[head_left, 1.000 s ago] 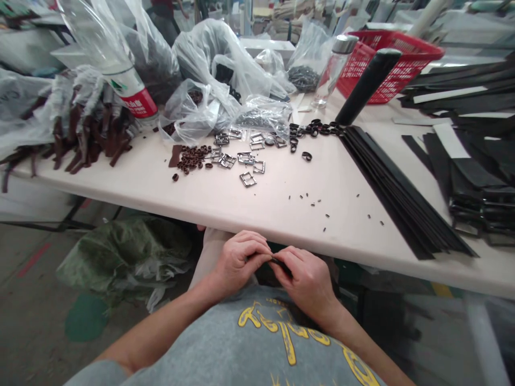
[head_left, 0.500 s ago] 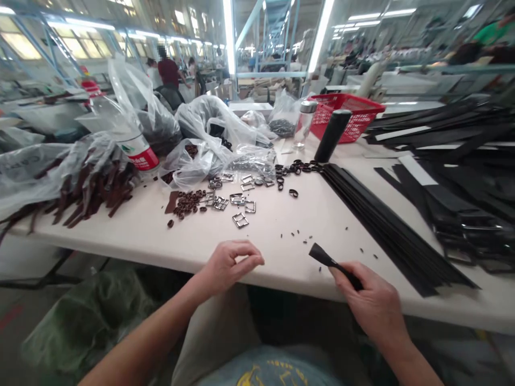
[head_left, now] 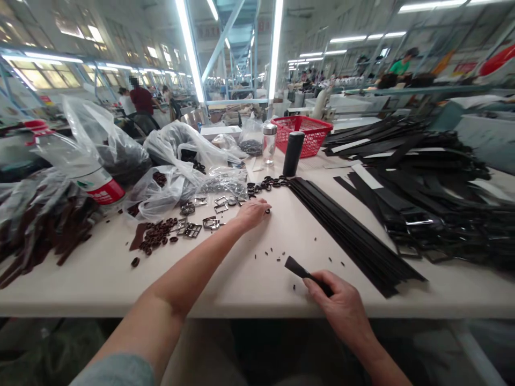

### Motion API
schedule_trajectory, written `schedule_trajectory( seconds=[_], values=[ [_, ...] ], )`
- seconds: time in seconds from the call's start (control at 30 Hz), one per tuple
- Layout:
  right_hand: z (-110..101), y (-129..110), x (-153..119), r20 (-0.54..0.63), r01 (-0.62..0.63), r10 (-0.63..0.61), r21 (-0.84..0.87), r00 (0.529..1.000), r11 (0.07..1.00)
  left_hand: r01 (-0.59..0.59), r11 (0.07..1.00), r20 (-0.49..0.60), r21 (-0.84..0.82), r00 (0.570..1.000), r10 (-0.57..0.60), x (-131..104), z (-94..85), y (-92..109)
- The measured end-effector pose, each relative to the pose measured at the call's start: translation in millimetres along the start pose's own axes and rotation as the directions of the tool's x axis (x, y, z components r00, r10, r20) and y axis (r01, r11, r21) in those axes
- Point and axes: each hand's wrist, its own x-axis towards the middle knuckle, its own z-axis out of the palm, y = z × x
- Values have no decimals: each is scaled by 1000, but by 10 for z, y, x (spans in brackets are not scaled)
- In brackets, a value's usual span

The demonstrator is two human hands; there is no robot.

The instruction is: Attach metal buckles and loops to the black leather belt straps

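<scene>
Nearby, a bag (head_left: 173, 192) holds brown loops (head_left: 160, 179); the right hand (head_left: 341, 297) pinches a strap (head_left: 296, 267); whether the left hand (head_left: 251, 213) grips is unclear.

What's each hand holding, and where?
Right hand: a flat black leathery strip, gripped behind its flared end. Left hand: at a small black loop; grip unclear.

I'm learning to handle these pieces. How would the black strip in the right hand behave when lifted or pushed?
The black strip seems fairly stiff: its free end juts past the right hand without visible sagging. It's probably light, since that hand alone holds it up. Its exposed end looks flat, so laid down it would likely slide rather than roll.
</scene>
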Motion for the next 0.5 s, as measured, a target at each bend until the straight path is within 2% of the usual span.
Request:
schedule_trajectory(
  seconds=[0.13,0.27,0.33,0.4,0.47,0.5],
  values=[
    [-7,10,-7,19,6,-6,9,1000,1000,48,997,-14,-57,999,-49,162,92,-61],
    [13,57,-3,21,21,-21,10,1000,1000,111,970,-69,-218,989,-129,72,88,-28],
    [29,64,-2,-8,41,-41,2,999,999,136,927,-70,-349,983,-170,-112,102,46],
    [44,44,-12,-49,73,-73,-11,996,997,158,866,-39,-474,979,-200,-393,123,155],
    [60,-6,-40,-102,115,-117,-28,988,993,184,766,10,-616,974,-225,-741,129,287],
    [69,-42,-61,-127,144,-147,-34,981,989,202,686,40,-699,969,-245,-923,125,357]
  ],
)
